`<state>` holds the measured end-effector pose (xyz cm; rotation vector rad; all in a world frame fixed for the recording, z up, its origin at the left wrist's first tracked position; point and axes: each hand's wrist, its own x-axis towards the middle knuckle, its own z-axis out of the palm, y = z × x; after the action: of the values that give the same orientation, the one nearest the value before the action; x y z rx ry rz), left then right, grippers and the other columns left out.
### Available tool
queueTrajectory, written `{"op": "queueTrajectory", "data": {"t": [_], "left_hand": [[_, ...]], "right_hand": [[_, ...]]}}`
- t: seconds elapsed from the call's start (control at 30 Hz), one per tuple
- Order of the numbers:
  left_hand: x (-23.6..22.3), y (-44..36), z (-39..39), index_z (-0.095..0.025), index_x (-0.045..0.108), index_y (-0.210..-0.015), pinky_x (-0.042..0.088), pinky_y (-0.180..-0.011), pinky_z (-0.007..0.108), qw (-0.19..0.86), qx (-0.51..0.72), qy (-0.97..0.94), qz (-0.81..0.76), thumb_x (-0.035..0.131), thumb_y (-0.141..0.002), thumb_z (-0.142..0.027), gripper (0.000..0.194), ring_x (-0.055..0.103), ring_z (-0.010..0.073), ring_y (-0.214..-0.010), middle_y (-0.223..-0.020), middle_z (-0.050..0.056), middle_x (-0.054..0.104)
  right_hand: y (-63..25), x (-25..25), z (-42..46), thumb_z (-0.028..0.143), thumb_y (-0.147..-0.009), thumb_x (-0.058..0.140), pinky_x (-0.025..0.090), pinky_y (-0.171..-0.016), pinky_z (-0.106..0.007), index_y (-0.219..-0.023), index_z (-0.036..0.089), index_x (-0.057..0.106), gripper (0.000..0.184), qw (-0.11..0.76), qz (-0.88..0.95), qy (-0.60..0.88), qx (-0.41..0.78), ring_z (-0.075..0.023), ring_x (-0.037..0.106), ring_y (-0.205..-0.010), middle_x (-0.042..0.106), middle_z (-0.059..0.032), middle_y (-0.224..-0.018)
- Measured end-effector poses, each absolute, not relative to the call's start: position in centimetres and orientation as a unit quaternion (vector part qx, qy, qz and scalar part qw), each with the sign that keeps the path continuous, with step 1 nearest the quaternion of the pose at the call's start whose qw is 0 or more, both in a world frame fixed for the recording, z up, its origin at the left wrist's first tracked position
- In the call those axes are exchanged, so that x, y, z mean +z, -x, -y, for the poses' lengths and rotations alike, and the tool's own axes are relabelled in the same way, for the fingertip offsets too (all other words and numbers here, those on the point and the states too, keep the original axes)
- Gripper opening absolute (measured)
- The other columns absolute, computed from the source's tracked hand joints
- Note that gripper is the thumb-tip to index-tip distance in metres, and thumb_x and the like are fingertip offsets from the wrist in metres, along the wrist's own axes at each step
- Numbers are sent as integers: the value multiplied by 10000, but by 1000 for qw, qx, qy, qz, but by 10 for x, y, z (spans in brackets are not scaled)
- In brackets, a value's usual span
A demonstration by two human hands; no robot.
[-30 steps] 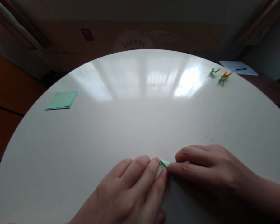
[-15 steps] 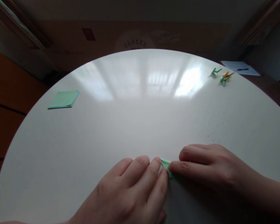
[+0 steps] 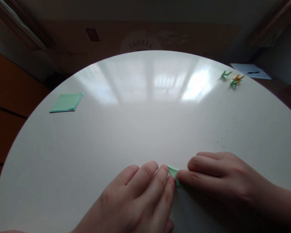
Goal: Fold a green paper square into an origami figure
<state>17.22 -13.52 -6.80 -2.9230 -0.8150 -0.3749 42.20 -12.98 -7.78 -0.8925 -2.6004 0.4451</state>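
A small folded piece of green paper [image 3: 174, 173] lies on the white table between my two hands, mostly covered by fingers. The fingertips of my left hand [image 3: 143, 194] press its left part, fingers close together and the thumb tip just showing below. From the other side, the index finger of my right hand [image 3: 220, 176] bears on the paper's right edge. The remaining right fingers curl in, and that thumb is hidden. Narrow folds run across the bit of paper that shows.
A stack of square green and blue paper sheets [image 3: 66, 102] rests at the left of the round white table [image 3: 135, 129]. Two green paper cranes [image 3: 225, 75] and an orange paper crane [image 3: 238, 78] stand at the far right. Beyond the edge lies a white sheet [image 3: 253, 71] with a dark pen.
Both hands keep their hold on the green paper with hardly any movement. The right hand sits very slightly lower and further right in the picture.
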Motion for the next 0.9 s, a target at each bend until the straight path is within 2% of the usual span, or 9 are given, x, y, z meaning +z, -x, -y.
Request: {"op": "queueTrajectory", "data": {"t": [0.1,0.2,0.33,0.53,0.9], "left_hand": [[-69,-172,134,-150,682,-1228,479,-887,378,55,-134,957,252,524,-988,-333,341,600,245,-1101,-1225,47,713],[-67,-172,138,-145,689,-1213,484,-873,365,70,-143,958,239,517,-990,-330,337,603,237,-1084,-1205,49,718],[-67,-173,143,-132,678,-1237,467,-938,375,71,-113,958,254,507,-1002,-302,336,569,252,-1174,-1311,62,668],[-68,-173,139,-145,674,-1251,439,-964,369,72,-114,961,242,503,-1004,-335,355,555,243,-1215,-1320,54,671],[-65,-173,137,-186,667,-1269,399,-971,393,50,-115,954,274,556,-969,-397,382,581,244,-1130,-1292,23,686]], "right_hand": [[-422,-77,130,141,-1020,395,264,-556,-326,-1141,160,611,248,181,918,314,157,-171,464,-622,526,-23,-747],[-422,-76,130,134,-998,420,271,-562,-328,-1028,160,625,208,185,919,311,159,-172,469,-630,533,-30,-756],[-422,-76,131,125,-992,442,273,-560,-323,-900,170,608,196,191,916,314,160,-163,463,-622,535,-29,-751],[-422,-77,130,126,-1023,386,293,-565,-316,-1177,156,606,270,190,917,315,151,-167,487,-630,555,-29,-768],[-422,-77,130,150,-1029,399,294,-561,-313,-1172,164,621,264,176,919,318,151,-166,489,-628,543,-23,-758]]}}
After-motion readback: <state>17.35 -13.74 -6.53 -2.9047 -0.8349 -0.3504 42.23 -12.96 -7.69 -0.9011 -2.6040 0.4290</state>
